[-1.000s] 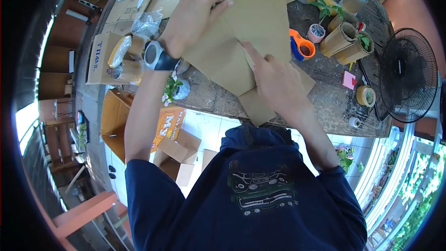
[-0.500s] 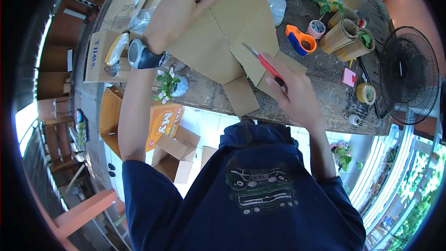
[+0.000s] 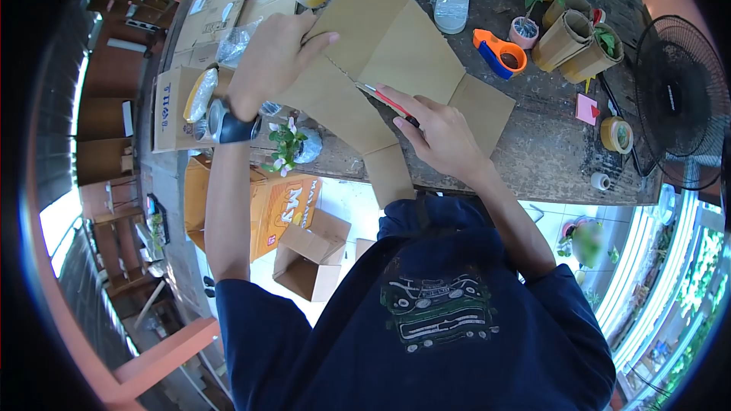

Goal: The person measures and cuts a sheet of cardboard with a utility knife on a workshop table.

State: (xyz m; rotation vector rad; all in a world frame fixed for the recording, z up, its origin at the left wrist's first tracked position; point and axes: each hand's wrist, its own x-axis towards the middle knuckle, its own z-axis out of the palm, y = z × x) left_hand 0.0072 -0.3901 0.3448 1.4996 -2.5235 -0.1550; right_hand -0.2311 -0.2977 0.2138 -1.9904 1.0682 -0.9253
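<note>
A large sheet of brown cardboard (image 3: 415,46) with flaps is held over the near part of the table, split by a ragged cut. My left hand (image 3: 278,57) grips its upper left part, the thumb on top and the fingers partly hidden. In my right hand (image 3: 449,137) is a red utility knife (image 3: 392,100). Its blade meets the cardboard at the end of the cut, where the two parts spread apart. One flap hangs over the table's front edge, close to my body.
On the wooden table (image 3: 525,148) stand a flowering plant (image 3: 285,144), an orange-and-blue tape dispenser (image 3: 500,55), cardboard tubes (image 3: 563,38), a tape roll (image 3: 615,134) and a black fan (image 3: 678,99). An orange carton (image 3: 285,209) and an open box (image 3: 312,255) sit below on the floor.
The knife has moved left and up along the cardboard, its blade now at the cut. The two cardboard parts stand wider apart. My left hand keeps its grip, and the view has shifted slightly.
</note>
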